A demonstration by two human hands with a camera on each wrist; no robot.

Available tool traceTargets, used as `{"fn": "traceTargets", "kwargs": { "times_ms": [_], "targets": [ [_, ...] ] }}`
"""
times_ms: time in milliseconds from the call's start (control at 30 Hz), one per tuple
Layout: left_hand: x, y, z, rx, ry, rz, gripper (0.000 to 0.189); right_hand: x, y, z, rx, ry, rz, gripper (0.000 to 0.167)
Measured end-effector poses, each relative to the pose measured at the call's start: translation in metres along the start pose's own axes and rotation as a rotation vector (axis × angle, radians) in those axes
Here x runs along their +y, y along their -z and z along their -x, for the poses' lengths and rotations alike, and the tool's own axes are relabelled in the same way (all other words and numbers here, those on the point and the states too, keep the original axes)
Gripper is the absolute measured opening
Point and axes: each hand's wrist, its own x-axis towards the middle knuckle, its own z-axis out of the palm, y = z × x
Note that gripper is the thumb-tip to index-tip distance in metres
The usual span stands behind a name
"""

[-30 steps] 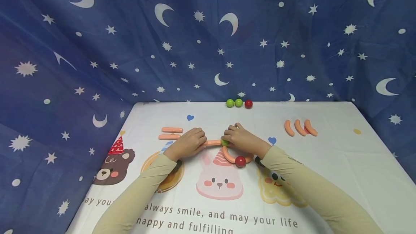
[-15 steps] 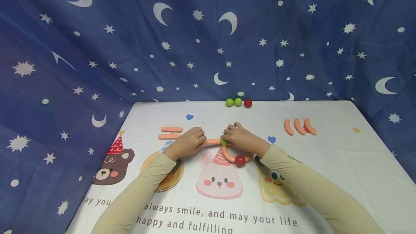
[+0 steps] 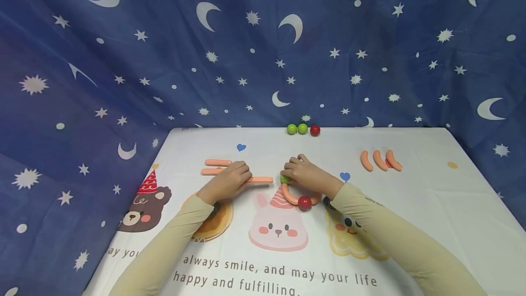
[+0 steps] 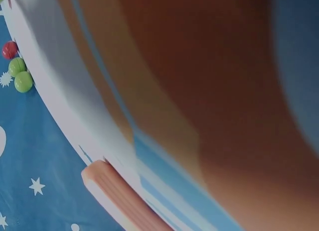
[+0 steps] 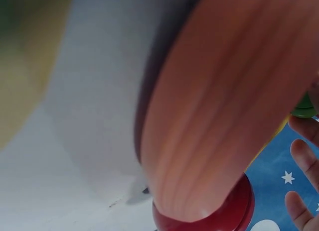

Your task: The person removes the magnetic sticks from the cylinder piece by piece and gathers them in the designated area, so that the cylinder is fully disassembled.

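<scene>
My left hand (image 3: 228, 179) holds the left part of a straight orange rod (image 3: 261, 180); its right end sticks out and points at the green ball. A small gap lies between that end and the green ball (image 3: 284, 179), which my right hand (image 3: 306, 176) pinches at its fingertips. Below that hand, a curved orange piece (image 3: 287, 195) runs from the green ball down to a red ball (image 3: 304, 203). Another curved piece (image 3: 316, 199) leaves the red ball on the right, partly hidden under the hand. Close up in the right wrist view are a curved piece (image 5: 214, 111) and the red ball (image 5: 239, 206).
Two straight rods (image 3: 218, 162) lie left, behind my left hand. Three curved pieces (image 3: 380, 161) rest at the right. At the table's back edge sit two green balls (image 3: 302, 129) and a red one (image 3: 315, 130). A blue star-patterned cloth (image 3: 246, 81) hangs behind the printed white tablecloth (image 3: 427, 204).
My left hand has drawn the straight rod to the left, so its right end has come away from the green ball. The right hand has stayed in place.
</scene>
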Motion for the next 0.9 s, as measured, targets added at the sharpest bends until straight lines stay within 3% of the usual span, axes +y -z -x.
{"fn": "traceTargets", "kwargs": {
  "times_ms": [133,267,433,633,900],
  "targets": [
    [0.000,0.001,0.001,-0.010,0.003,-0.014,0.008,0.001,-0.001,0.000,0.008,0.003,0.012,0.026],
    [-0.001,0.001,0.003,0.024,-0.016,-0.009,0.006,0.001,-0.001,-0.001,0.007,0.001,0.005,0.025],
    [-0.004,0.005,0.007,0.015,0.013,0.019,0.005,0.000,-0.001,-0.001,0.001,-0.003,-0.011,0.025],
    [-0.014,0.013,0.019,0.002,0.091,0.021,0.006,-0.001,0.001,-0.001,0.004,-0.002,-0.018,0.024],
    [-0.042,0.025,0.034,-0.014,0.246,0.021,0.013,0.000,-0.001,-0.001,0.004,-0.003,-0.020,0.024]
  ]
}}
